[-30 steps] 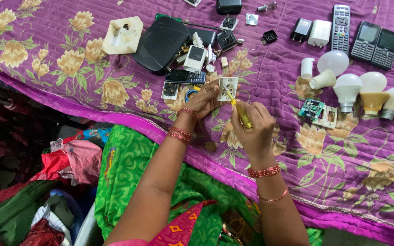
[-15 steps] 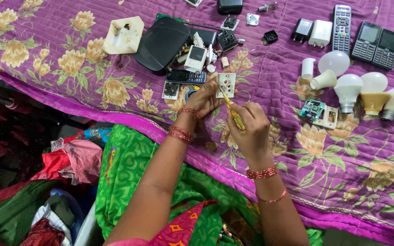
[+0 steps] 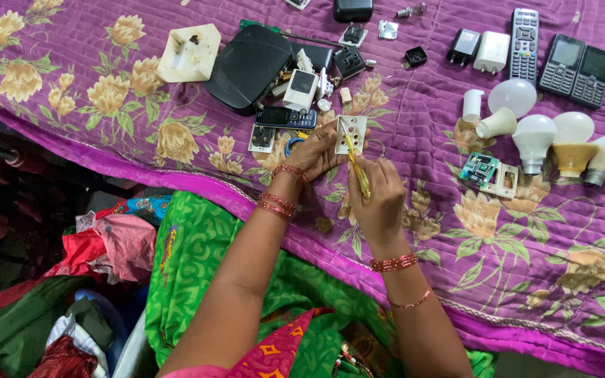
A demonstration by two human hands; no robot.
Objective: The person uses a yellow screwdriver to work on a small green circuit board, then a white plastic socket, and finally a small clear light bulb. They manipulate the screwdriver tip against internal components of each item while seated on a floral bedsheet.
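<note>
My left hand [image 3: 314, 152] holds a small white rectangular switch plate [image 3: 351, 134] upright above the purple floral quilt [image 3: 414, 231]. My right hand [image 3: 379, 198] grips a yellow-handled screwdriver [image 3: 356, 164] whose tip points up onto the face of the plate. Both wrists wear red bangles. Just left of the left hand lie a dark mobile phone [image 3: 286, 117] and a small white socket part [image 3: 261, 138].
A black router-like box [image 3: 248, 66] and a cream switch housing [image 3: 190, 52] lie at the back left. Several white bulbs [image 3: 535, 135], a green circuit board [image 3: 487, 173], a remote [image 3: 524, 45] and two phones [image 3: 581, 65] sit to the right. Clothes pile at lower left.
The screwdriver tip has shifted slightly on the plate, and the right hand has turned a little. The left hand keeps holding the plate in the same place.
</note>
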